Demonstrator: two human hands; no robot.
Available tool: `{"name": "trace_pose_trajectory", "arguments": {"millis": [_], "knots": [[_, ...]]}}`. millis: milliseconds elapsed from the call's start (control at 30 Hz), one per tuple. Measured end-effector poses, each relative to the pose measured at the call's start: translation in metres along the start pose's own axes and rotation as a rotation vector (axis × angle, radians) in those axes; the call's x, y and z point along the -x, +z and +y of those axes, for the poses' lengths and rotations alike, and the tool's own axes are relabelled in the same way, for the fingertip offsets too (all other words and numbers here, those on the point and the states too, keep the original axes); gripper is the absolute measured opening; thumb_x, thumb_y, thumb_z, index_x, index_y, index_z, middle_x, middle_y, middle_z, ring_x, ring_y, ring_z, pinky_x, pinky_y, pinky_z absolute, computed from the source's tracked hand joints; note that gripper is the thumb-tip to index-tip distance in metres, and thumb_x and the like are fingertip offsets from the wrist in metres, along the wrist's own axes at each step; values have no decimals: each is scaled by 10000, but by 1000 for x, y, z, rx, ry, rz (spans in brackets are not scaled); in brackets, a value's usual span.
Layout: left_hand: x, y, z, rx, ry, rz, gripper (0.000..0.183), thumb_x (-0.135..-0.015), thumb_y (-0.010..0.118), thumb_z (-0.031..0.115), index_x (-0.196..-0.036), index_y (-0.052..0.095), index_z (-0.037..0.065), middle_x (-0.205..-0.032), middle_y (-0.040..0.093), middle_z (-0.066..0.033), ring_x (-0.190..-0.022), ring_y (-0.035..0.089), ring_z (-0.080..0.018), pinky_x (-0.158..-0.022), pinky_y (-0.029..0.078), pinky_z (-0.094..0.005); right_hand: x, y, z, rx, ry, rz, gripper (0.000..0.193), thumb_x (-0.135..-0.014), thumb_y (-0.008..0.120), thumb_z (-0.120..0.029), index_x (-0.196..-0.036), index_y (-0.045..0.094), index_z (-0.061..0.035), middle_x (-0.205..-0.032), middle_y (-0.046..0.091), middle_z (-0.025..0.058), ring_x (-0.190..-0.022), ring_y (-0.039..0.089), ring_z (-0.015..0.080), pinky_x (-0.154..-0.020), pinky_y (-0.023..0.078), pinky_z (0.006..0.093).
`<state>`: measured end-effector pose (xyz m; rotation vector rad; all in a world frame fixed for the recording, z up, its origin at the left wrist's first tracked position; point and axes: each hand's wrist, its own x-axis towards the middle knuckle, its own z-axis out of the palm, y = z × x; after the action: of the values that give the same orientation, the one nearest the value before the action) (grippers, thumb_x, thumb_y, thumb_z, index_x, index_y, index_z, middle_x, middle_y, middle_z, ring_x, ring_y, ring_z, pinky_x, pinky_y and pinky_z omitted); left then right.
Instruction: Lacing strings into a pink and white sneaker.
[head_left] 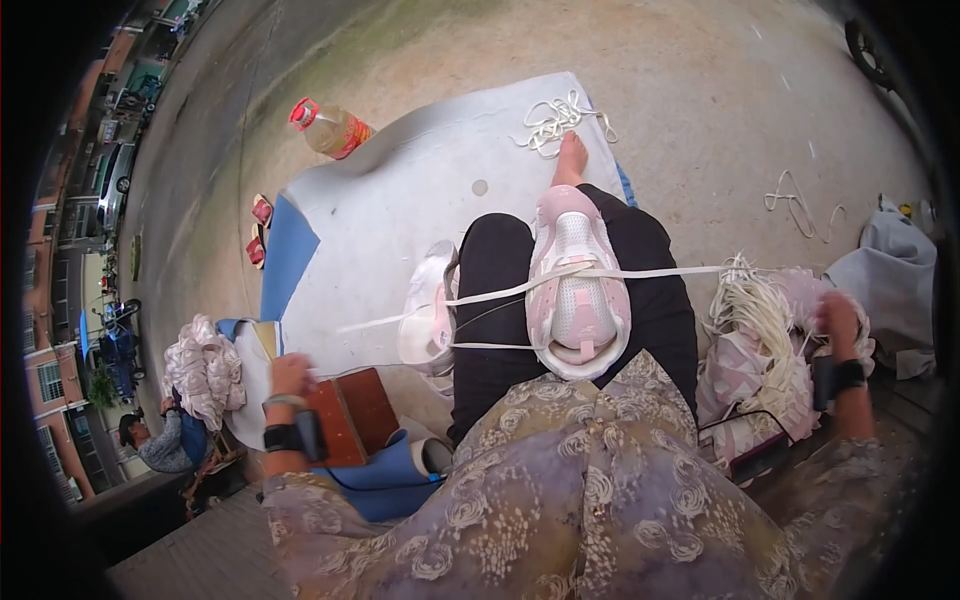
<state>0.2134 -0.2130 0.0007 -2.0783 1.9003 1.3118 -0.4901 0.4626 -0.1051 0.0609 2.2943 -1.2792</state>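
Note:
A pink and white sneaker [578,290] lies across my lap, its toe away from me and its heel toward my belly. From its upper, a white shoelace [660,272] stretches nearly straight out to both sides. My left hand [292,378] is out to the left beside a reddish-brown box, blurred by motion; the lace's left end fades out short of it. Far to the right, my right hand [838,318] is over a heap of pink shoe parts [745,380], its fingers smeared too. A second pale pink shoe [428,315] rests by my left thigh.
A white sheet [400,190] with a blue underside covers the ground ahead. On it lie loose white laces [555,122]. A red-capped bottle [330,128] stands at its far edge, red slippers [258,232] at left. The brown box [355,415] sits nearby; another person [160,440] is far left.

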Motion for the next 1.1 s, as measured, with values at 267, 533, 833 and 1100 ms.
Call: {"name": "trace_pose_trajectory", "arguments": {"millis": [267, 533, 833, 1100], "knots": [[105, 206, 154, 61, 189, -881, 215, -889, 531, 222, -829, 595, 26, -545, 550, -20, -398, 464, -55, -375, 355, -182, 194, 291, -179, -344, 266, -704, 187, -864, 584, -207, -765, 601, -49, -707, 575, 7, -562, 509, 66, -544, 440, 199], [94, 279, 207, 340, 235, -679, 155, -887, 533, 181, -809, 509, 49, -543, 517, -13, -366, 401, -56, -340, 306, -181, 146, 358, -181, -364, -43, -727, 151, -842, 625, -169, -763, 636, -41, -645, 544, -22, -534, 442, 48, -494, 362, 189], [90, 281, 197, 592, 365, -535, 161, -897, 537, 168, -774, 539, 64, -602, 541, -7, -415, 417, -43, -384, 331, -170, 163, 345, -178, -496, -155, -669, 55, -830, 617, -61, -834, 599, -10, -673, 576, -9, -605, 516, 42, -567, 434, 182], [102, 279, 190, 794, 306, -552, 157, -878, 576, 133, -738, 547, 68, -625, 569, -18, -446, 447, -38, -411, 353, -173, 162, 356, -172, -449, -333, -643, 39, -800, 618, -8, -794, 580, -2, -687, 530, -49, -637, 469, 10, -558, 393, 162]]}}
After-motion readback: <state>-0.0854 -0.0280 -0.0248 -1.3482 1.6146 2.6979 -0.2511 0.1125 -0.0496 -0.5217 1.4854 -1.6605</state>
